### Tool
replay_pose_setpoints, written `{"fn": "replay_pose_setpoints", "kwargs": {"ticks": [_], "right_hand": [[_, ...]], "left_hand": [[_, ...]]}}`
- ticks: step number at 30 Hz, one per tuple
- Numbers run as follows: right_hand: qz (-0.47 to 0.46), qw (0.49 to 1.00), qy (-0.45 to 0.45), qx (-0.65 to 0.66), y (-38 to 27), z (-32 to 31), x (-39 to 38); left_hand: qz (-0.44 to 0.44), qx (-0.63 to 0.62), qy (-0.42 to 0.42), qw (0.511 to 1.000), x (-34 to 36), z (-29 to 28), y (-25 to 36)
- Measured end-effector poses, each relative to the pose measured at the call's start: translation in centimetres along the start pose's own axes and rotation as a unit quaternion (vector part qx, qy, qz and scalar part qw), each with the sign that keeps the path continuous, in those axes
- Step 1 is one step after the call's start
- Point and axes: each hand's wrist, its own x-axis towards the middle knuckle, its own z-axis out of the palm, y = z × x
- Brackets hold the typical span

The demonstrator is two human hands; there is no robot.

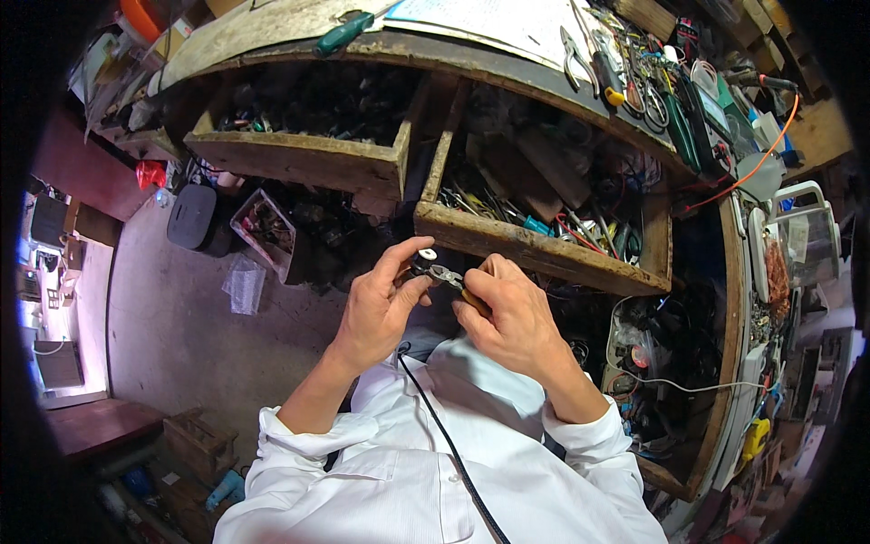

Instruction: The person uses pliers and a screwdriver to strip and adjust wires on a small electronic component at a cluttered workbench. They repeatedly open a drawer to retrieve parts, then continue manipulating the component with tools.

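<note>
My left hand (373,306) pinches a small round part (426,257), white on top and dark below, between thumb and fingers. Closed around the handles of a pair of pliers (446,275) is my right hand (518,319). The metal jaws reach the part beside my left thumb; whether they grip it I cannot tell. A yellowish handle shows under my right fingers. Both hands are held above my lap, in front of an open wooden drawer (535,250) with tools and wood blocks inside.
A second open drawer (299,154) stands to the left. On the bench lie a green-handled screwdriver (344,36), other pliers (573,62) and several hand tools. A waste bin (265,231) stands on the floor. A black cord (444,435) hangs down my white shirt.
</note>
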Motion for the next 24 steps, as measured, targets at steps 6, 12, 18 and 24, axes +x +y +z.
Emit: {"fn": "replay_pose_setpoints", "kwargs": {"ticks": [6, 12, 18, 24], "right_hand": [[0.040, 0.998, -0.019, 0.050, 0.0, 0.2, -0.1], [0.018, 0.997, 0.024, 0.073, 0.4, 1.6, -0.2], [0.054, 0.982, 0.008, 0.181, 1.1, 2.4, -0.3], [0.172, 0.865, -0.102, 0.460, 1.7, 2.1, -0.2]], "left_hand": [[0.004, -0.018, -0.004, 1.000, 0.0, 0.1, -0.2], [0.062, 0.047, 0.009, 0.997, 0.0, 0.4, 0.1], [-0.006, -0.172, -0.025, 0.985, -0.2, 0.4, -0.8], [-0.092, -0.382, -0.070, 0.917, 0.0, -0.1, -0.4]]}}
